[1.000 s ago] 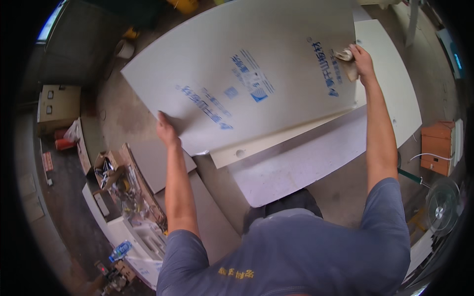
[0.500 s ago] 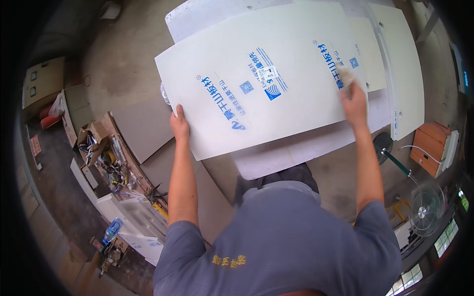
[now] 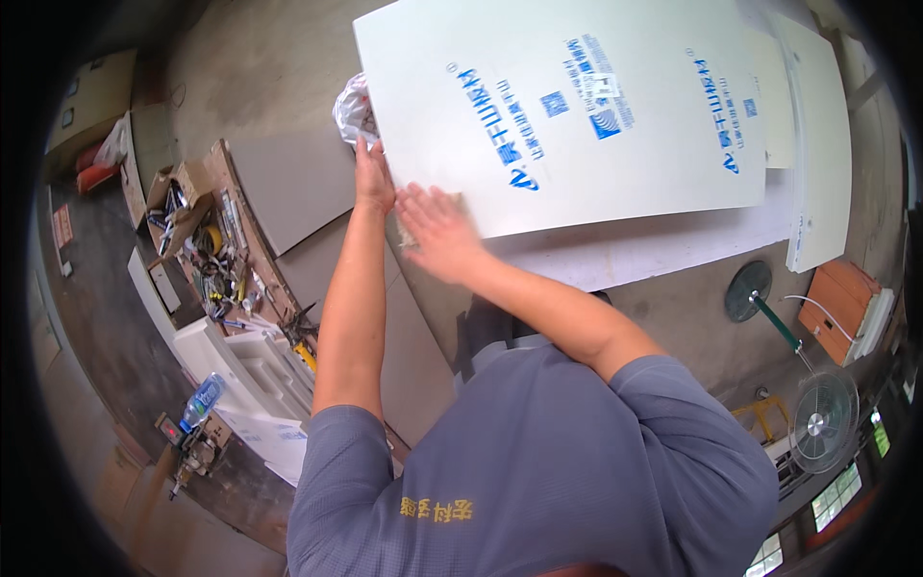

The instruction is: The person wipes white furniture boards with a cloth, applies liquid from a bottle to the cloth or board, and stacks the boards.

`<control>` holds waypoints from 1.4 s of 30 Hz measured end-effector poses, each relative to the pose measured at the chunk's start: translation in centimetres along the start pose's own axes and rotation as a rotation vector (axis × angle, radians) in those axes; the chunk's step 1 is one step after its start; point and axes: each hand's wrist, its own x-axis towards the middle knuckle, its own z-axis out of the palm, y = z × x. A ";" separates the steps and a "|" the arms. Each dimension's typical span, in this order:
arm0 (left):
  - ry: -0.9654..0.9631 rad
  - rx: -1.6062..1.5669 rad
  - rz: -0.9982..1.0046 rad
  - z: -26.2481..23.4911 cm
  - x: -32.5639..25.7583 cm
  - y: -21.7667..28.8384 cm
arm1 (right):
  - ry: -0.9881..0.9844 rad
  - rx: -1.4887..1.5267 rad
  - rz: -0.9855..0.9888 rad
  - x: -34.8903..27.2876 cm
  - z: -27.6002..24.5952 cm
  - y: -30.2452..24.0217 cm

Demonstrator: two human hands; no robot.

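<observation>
Gripping the near left edge of a large white board [image 3: 615, 106], your left hand [image 3: 373, 178] curls its fingers [image 3: 363, 154] over the rim, thumb side on the board's face. Your right hand [image 3: 435, 231] lies just beside it, flat and open at the board's lower left corner, fingers spread and blurred; a small tan piece seems to sit under the palm, though you cannot tell whether it is held. The board, printed with blue marks, lies tilted across a stack of other white panels [image 3: 817, 144], reaching from your hands toward the upper right. A crumpled white bag [image 3: 352, 106] shows just past your left fingertips, touching the board's edge. Grey sheets [image 3: 293, 188] rest on the concrete floor [image 3: 260, 58] beside your left forearm. Further left, an open cardboard box [image 3: 178, 207] holds loose tools, and a long wooden tray [image 3: 240, 260] next to it is strewn with small hardware. A white foam tray [image 3: 245, 361] lies below these, with a plastic water bottle [image 3: 200, 399] near its corner. A standing fan [image 3: 817, 418] and an orange crate [image 3: 846, 308] are well apart on your right.
</observation>
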 end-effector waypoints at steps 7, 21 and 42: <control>-0.254 -0.065 -0.181 -6.8 -7.3 -1.5 | 0.277 -0.833 0.897 -18.8 -16.4 22.4; -0.357 -0.598 -0.288 -10.7 -11.0 -5.7 | -0.239 -0.437 0.176 1.4 0.3 -0.1; -0.188 -0.360 -0.143 -6.3 -11.0 -4.2 | 0.148 -0.611 -0.019 35.4 -5.0 10.4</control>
